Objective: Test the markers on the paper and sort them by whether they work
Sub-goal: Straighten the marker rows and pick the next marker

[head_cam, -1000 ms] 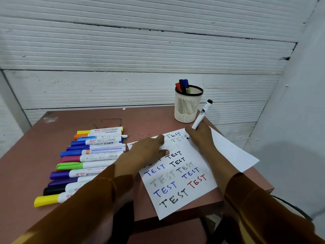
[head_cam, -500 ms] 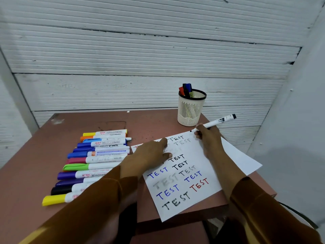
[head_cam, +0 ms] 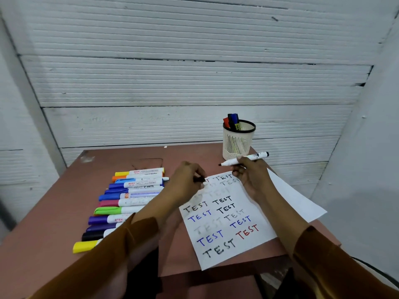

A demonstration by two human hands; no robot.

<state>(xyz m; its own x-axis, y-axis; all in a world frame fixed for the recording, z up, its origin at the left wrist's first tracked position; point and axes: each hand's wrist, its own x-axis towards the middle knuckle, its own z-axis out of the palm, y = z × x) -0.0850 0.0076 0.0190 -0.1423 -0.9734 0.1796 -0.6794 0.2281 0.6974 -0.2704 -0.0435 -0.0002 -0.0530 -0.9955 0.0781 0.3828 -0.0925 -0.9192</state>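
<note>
Nearest me, the paper [head_cam: 226,225] is lying on the brown table [head_cam: 54,212] showing "TEST" over and over in black, blue, red and faint grey, with the capped markers [head_cam: 127,203] lined up to its left, their labels too blurred to read. Above it, my left hand [head_cam: 187,184] is pinching a small black cap [head_cam: 199,180], while my right hand [head_cam: 252,175] is gripping the uncapped marker [head_cam: 244,159] level, tip pointing left. Farthest back, the white mesh cup [head_cam: 237,141] is holding a few markers upright.
</note>
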